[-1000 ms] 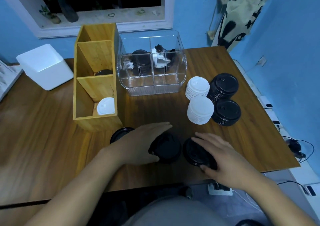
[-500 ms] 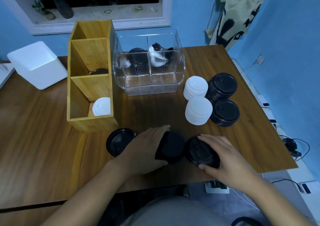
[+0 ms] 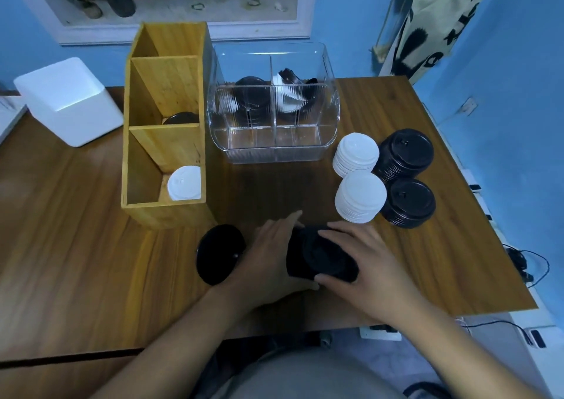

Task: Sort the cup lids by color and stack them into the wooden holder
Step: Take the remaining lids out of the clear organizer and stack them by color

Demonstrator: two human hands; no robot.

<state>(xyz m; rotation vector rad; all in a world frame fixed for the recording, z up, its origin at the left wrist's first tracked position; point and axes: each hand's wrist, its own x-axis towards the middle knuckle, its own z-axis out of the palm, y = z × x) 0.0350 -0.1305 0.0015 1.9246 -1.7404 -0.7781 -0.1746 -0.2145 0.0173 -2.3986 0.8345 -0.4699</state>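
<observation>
**Hands squeeze black lids into one pile**

Both hands meet near the front edge of the brown wooden table (image 3: 76, 230). The left hand (image 3: 274, 255) presses its mostly straight fingers against the left side of a small pile of black plastic cup lids (image 3: 317, 255). The right hand (image 3: 369, 264) curls over the top lid, fingers on the far rim and thumb on the near rim. I think they push from both sides so the lids line up and do not slide apart. A neat pile is easier to lift.

One loose black lid (image 3: 219, 253) lies flat just left of the left hand.

The tall yellow wooden holder (image 3: 171, 212) stands behind it, with its slots in a row. The nearest slot has a white lid (image 3: 184, 183) at the bottom, and the middle slot has a dark lid (image 3: 180, 118). Each colour gets its own slot, so the black pile likely belongs in the middle one.

On the right, two white lid stacks (image 3: 360, 197) and two black lid stacks (image 3: 410, 201) wait side by side. Most of the job still looks undone.
</observation>
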